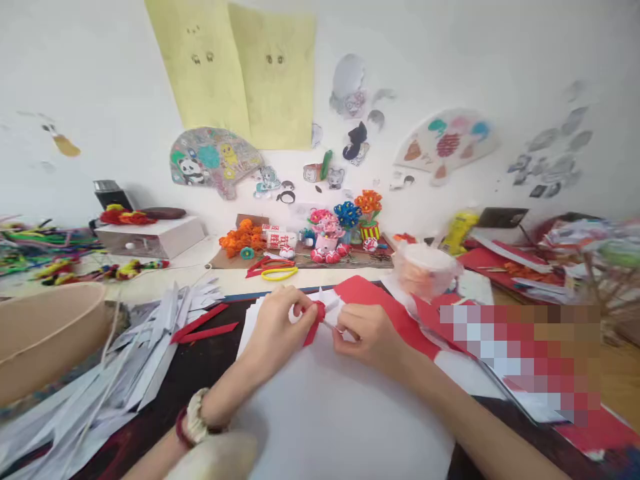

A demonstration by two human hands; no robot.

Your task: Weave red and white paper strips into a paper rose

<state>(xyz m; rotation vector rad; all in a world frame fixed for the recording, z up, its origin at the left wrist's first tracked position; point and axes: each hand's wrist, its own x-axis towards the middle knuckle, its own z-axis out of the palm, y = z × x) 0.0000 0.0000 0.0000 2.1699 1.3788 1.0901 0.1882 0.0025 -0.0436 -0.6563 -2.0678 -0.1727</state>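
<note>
Between my two hands is a small red paper piece, partly coiled at the top, with a loose strip hanging down. My left hand pinches it between thumb and fingertips. On the other side my right hand is closed in a pinch on a thin pale stick-like thing that reaches toward the red paper; its exact kind is too small to tell. Both hands hover over a stack of white paper. Behind them lies a red paper sheet.
White paper strips heap on the left, with red strips beside them. A round beige container stands far left. A clear plastic tub sits behind my right hand. Craft flowers and a yellow loop are at the back.
</note>
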